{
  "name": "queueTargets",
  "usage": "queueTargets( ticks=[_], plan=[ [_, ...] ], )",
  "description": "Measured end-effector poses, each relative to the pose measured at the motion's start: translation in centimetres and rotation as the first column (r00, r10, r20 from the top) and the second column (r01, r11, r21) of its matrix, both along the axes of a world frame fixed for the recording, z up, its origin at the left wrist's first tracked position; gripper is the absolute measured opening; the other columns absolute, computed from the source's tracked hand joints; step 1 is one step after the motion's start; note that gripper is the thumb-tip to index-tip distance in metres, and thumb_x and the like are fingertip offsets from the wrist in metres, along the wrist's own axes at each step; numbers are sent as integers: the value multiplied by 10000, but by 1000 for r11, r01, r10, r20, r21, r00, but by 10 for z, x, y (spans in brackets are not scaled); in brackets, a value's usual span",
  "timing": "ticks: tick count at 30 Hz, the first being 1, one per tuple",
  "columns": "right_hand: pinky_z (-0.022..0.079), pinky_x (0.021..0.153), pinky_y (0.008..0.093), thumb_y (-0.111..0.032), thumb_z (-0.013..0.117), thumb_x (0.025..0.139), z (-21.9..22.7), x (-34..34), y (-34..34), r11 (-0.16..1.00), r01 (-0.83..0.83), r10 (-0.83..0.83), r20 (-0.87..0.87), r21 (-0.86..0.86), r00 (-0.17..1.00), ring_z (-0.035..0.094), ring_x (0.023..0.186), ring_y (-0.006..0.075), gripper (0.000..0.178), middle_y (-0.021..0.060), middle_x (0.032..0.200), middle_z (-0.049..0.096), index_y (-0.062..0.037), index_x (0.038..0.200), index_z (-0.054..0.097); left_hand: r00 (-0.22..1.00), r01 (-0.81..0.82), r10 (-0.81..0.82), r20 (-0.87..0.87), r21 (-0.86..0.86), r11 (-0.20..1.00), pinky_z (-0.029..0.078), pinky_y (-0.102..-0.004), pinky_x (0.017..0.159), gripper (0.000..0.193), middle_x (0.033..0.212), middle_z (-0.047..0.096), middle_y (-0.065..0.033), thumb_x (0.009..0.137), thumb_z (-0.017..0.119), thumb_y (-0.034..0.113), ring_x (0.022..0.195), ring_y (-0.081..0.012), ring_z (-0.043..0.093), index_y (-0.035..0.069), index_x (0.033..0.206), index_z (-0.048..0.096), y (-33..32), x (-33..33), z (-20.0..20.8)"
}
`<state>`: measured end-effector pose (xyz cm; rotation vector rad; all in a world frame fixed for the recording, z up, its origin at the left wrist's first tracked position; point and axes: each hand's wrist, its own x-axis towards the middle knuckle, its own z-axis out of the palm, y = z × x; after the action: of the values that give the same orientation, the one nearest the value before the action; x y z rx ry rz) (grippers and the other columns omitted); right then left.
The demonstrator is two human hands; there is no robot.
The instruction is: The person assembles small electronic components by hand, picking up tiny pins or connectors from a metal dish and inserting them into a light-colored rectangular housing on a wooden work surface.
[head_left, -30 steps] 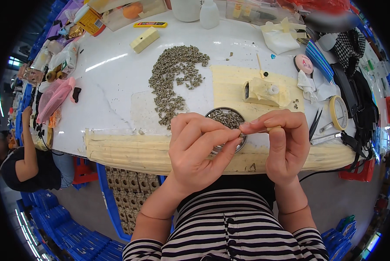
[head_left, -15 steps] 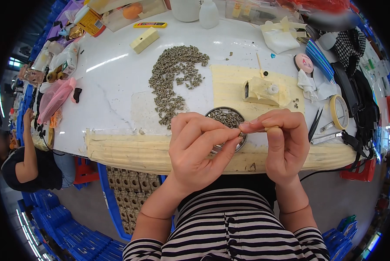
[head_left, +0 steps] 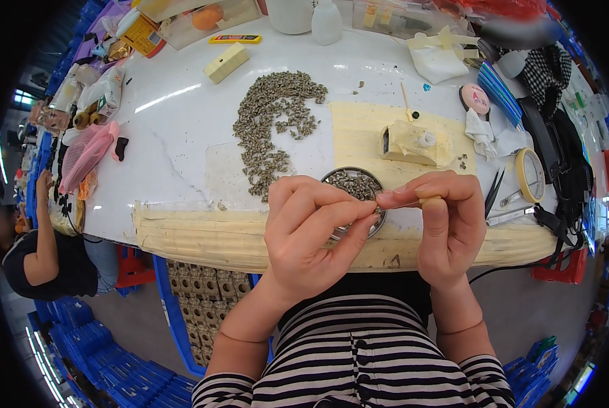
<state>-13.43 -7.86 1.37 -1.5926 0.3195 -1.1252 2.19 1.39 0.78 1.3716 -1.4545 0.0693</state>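
Above the front edge of the table, my left hand pinches thumb and forefinger together. Whatever lies between those fingertips is too small and covered to name. My right hand holds a thin stick with a pale yellow end, its forefinger stretched along it towards the left fingertips. Both sets of fingertips meet over a round metal dish, partly covered by my hands. Inside are small metal parts. Beyond the left hand spreads a curved pile of similar small metal parts.
A tape-covered block stands behind the dish. At right lie black tweezers, a tape roll and a metal tool. A cream block is at the back left. Below the table sits a blue crate of metal pieces.
My right hand has shifted very slightly to the right, and more of the thin stick shows. My left hand stays nearly still, still pinching.
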Motion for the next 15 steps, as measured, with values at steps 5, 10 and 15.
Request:
queueTargets(
  ticks=[5,10,15],
  plan=[
    [547,817,292,-87,518,1051,15,-7,-15,986,162,-159,88,-33,983,691,898,187,134,145,1009,657,41,1087,528,1000,-3,3,2,0,1000,426,-329,732,199,841,680,-34,707,822,-12,794,-210,554,66,876,751,0,0,1],
    [485,747,272,-14,641,959,26,-11,-39,750,411,-539,-117,-519,834,624,821,173,51,99,942,675,27,991,642,1000,-4,4,2,-1,1000,427,-330,735,198,838,677,-36,704,819,-19,792,-211,551,64,872,752,0,-1,1],
    [468,727,304,5,714,874,24,-4,-50,594,396,-670,-158,-700,726,587,797,227,90,96,901,667,7,959,683,1000,-2,2,-11,-17,1000,424,-326,734,212,847,678,-35,700,817,-25,802,-208,544,63,882,752,-1,-1,0]
  ],
)
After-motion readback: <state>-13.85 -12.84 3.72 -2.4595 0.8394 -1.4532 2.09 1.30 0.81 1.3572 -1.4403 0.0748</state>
